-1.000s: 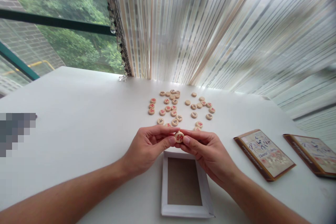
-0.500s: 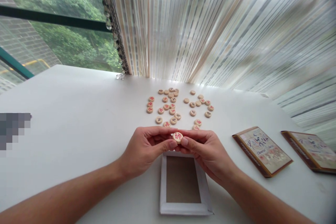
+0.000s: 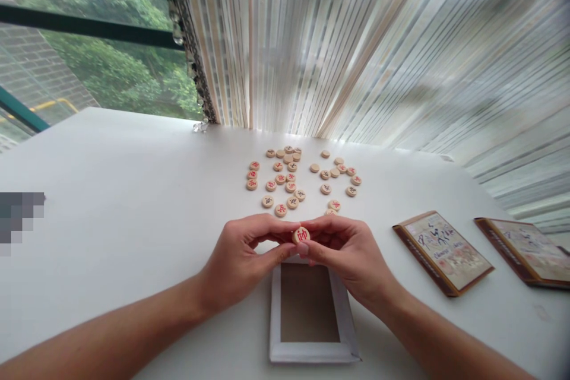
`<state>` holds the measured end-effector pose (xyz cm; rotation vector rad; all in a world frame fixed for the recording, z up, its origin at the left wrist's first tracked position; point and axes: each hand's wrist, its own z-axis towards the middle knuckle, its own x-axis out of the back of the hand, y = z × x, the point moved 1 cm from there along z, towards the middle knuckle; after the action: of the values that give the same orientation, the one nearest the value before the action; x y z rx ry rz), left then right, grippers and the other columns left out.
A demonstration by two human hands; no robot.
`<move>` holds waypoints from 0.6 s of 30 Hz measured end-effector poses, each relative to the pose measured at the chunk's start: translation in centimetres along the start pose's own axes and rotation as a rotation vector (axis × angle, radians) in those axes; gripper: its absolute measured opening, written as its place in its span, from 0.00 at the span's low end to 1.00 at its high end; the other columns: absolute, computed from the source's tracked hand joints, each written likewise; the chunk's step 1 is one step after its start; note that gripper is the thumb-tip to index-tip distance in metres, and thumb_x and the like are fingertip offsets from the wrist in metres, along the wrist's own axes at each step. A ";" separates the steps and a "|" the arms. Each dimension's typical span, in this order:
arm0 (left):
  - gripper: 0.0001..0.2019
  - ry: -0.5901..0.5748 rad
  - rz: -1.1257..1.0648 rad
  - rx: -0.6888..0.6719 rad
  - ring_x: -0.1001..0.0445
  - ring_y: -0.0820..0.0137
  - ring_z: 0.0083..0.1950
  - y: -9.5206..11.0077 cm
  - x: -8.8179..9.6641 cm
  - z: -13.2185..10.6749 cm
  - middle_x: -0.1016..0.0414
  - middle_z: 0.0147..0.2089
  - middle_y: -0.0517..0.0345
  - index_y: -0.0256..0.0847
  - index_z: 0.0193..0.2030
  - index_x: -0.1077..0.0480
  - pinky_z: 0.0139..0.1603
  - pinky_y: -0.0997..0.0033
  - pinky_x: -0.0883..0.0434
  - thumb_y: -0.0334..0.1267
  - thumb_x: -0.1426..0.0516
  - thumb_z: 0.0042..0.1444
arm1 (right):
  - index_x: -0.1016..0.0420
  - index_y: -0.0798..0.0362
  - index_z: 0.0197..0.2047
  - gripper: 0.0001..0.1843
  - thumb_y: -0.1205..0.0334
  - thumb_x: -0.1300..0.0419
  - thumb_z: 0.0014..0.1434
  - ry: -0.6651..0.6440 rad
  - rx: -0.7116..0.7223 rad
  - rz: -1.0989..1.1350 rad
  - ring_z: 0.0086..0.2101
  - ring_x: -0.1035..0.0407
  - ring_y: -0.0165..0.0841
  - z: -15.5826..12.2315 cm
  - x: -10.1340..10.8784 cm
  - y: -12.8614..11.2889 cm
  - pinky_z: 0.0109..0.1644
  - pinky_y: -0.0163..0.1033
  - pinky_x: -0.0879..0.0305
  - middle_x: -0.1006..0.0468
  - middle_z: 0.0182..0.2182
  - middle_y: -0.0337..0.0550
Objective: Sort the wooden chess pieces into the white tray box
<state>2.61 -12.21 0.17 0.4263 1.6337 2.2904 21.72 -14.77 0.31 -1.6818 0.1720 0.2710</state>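
A round wooden Chinese chess piece (image 3: 301, 234) with a red character faces me, held up between both hands. My left hand (image 3: 244, 258) is closed on its left side, thumb below and forefinger above. On the other side my right hand (image 3: 350, 252) pinches the same piece, its thumb tip over the lower edge. Below the hands lies an open white box (image 3: 276, 320) with a brown inside; its far end is partly hidden by my fingers. Beyond them, several more chess pieces (image 3: 293, 202) lie scattered, some with red or black characters, some blank side up.
Two flat printed boxes (image 3: 445, 252) lie on the white table (image 3: 155, 190) to the right. A string curtain (image 3: 285, 41) hangs along the table's far edge, and a window (image 3: 102, 59) is at the far left. A small clear crystal ornament (image 3: 200, 126) sits by the curtain.
The held chess piece has turned a little, so its red character is now tilted. My right thumb has moved left, onto the piece's lower edge. The view has shifted slightly.
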 end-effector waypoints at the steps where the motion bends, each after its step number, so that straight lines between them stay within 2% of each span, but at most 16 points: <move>1: 0.10 0.000 0.048 -0.034 0.14 0.65 0.44 0.0 0.1 0.0 0.12 0.43 0.50 0.38 0.49 0.15 0.48 0.72 0.17 0.30 0.31 0.60 | 0.11 0.51 0.34 0.20 0.61 0.14 0.37 -0.001 -0.004 0.006 0.29 0.20 0.31 0.0 0.0 0.0 0.30 0.30 0.23 0.12 0.29 0.41; 7: 0.13 -0.030 0.233 -0.234 0.15 0.69 0.44 -0.2 0.3 -0.1 0.14 0.44 0.52 0.41 0.50 0.16 0.48 0.75 0.20 0.25 0.32 0.60 | 0.14 0.52 0.30 0.21 0.58 0.13 0.34 0.006 -0.033 -0.023 0.24 0.24 0.30 0.0 -0.1 0.0 0.28 0.32 0.25 0.15 0.26 0.40; 10: 0.14 -0.049 0.264 -0.286 0.16 0.70 0.43 -0.1 0.3 0.0 0.15 0.43 0.53 0.40 0.51 0.16 0.47 0.76 0.20 0.24 0.32 0.60 | 0.15 0.53 0.27 0.19 0.58 0.14 0.36 -0.012 -0.049 -0.029 0.23 0.25 0.29 -0.1 -0.2 -0.1 0.26 0.31 0.28 0.16 0.23 0.40; 15: 0.13 -0.074 0.220 -0.245 0.16 0.70 0.44 0.0 0.2 0.1 0.15 0.44 0.54 0.42 0.51 0.16 0.50 0.75 0.21 0.27 0.32 0.62 | 0.13 0.53 0.30 0.15 0.54 0.18 0.47 -0.055 -0.010 -0.049 0.23 0.26 0.28 -0.2 0.0 -0.2 0.29 0.32 0.27 0.16 0.23 0.41; 18: 0.12 -0.078 0.176 -0.188 0.17 0.69 0.42 -0.1 0.3 0.2 0.15 0.42 0.55 0.43 0.51 0.16 0.48 0.74 0.22 0.29 0.32 0.62 | 0.12 0.54 0.32 0.13 0.52 0.22 0.56 -0.097 0.001 -0.027 0.23 0.26 0.27 -0.1 0.1 -0.2 0.30 0.32 0.27 0.16 0.23 0.42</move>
<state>2.41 -11.88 0.18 0.6274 1.3782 2.4926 21.91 -14.84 0.45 -1.6649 0.0770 0.3312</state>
